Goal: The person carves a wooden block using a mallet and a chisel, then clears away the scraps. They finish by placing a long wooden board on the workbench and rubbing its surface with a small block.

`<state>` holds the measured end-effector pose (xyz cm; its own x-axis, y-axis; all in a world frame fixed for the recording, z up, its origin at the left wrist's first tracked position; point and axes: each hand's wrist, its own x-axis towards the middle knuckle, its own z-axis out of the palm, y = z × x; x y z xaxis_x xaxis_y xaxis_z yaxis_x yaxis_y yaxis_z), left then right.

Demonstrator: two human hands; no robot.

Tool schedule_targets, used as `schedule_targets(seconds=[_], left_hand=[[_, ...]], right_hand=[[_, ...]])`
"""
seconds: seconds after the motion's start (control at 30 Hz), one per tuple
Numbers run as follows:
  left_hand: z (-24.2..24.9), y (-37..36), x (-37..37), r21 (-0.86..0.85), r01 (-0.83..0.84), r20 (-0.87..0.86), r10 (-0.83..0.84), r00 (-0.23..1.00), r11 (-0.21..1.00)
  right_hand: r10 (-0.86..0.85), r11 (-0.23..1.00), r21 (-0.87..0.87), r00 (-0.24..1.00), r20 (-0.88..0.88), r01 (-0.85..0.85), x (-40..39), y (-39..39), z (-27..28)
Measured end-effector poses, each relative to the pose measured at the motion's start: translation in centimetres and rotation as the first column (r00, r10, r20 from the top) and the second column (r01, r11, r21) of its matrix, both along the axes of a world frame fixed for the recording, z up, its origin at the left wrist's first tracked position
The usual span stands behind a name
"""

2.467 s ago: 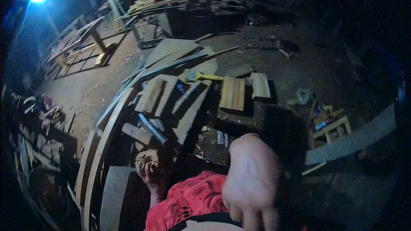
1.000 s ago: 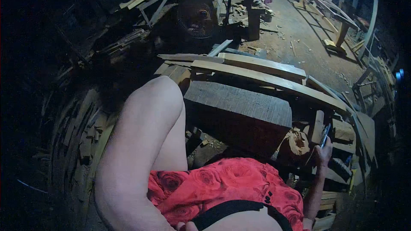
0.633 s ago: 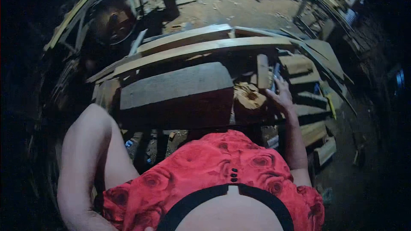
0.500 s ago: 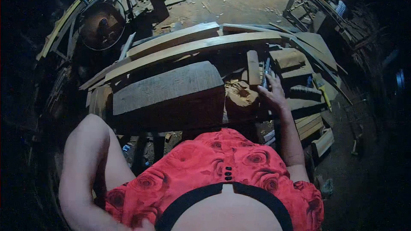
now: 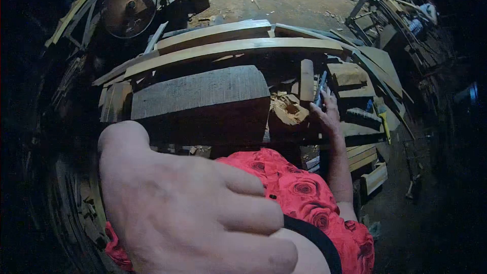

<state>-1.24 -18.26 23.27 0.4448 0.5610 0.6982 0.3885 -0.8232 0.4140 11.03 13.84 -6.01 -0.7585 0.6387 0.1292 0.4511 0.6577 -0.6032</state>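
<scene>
My left hand [image 5: 193,208] is large and close to the camera, back of the hand toward me. Its fingers bend inward in front of my red rose-printed shirt [image 5: 304,187]; the fingertips and anything in them are hidden. Further off, my right hand [image 5: 328,115] rests among the pieces on the bench with its fingers stretched out and apart. It is beside an upright wooden block [image 5: 307,80] and a slender bluish tool [image 5: 320,85] whose kind I cannot make out. Left of it lies a rough-cut wood piece [image 5: 290,110] with a hollow in its top.
A large squared timber [image 5: 203,94] lies before me, with long planks [image 5: 228,53] behind it. To the right are a dark brush [image 5: 362,117], a yellow-handled tool [image 5: 383,116] and wood blocks [image 5: 347,75]. A fan [image 5: 129,10] stands back left. Another person [image 5: 426,15] is far right.
My left hand has come up from the lower edge into the near foreground. My right hand stays at the same spot among the wood pieces. The view has shifted slightly.
</scene>
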Motion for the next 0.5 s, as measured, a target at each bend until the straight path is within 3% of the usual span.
schedule_targets(seconds=[0.1, 0.17, 0.23, 0.33, 0.4, 0.47, 0.5], left_hand=[[-0.2, 0.0, 0.3, 0.049, 0.091, -0.007, -0.091, 0.996, 0.995], [-0.2, -0.1, 0.3, 0.064, 0.128, -0.023, -0.126, 0.992, 0.99], [-0.2, -0.1, 0.2, 0.08, 0.153, -0.02, -0.152, 0.988, 0.985], [-1.5, -0.2, 0.4, 0.235, 0.128, 0.147, -0.165, 0.975, 0.963], [-1.8, -0.6, -0.4, 0.101, 0.058, 0.075, -0.066, 0.995, 0.993], [-1.8, -1.3, -1.6, -0.03, -0.026, -0.012, 0.026, 1.0, 0.999], [-1.3, -1.9, -2.4, -0.227, -0.083, -0.06, 0.071, 0.996, 0.97]], right_hand=[[0.023, 0.992, 0.128, 0.998, -0.061, -0.015, 0.0, 0.5, -1.4], [0.064, 0.995, 0.086, 0.996, -0.069, -0.058, 0.0, 0.1, -0.6], [0.028, 0.986, -0.161, 0.997, -0.071, -0.039, -0.1, -0.4, 0.6], [0.05, 0.991, -0.126, 0.998, 0.036, -0.045, -0.2, 0.7, 1.0], [0.073, 0.995, -0.077, 0.993, 0.097, -0.066, -0.7, 1.3, 1.0], [0.004, 0.971, 0.23, 0.976, 0.219, -0.056, -1.7, 1.3, 1.8], [0.005, 0.971, 0.231, 0.975, 0.222, -0.058, -2.5, 1.2, 2.1]])
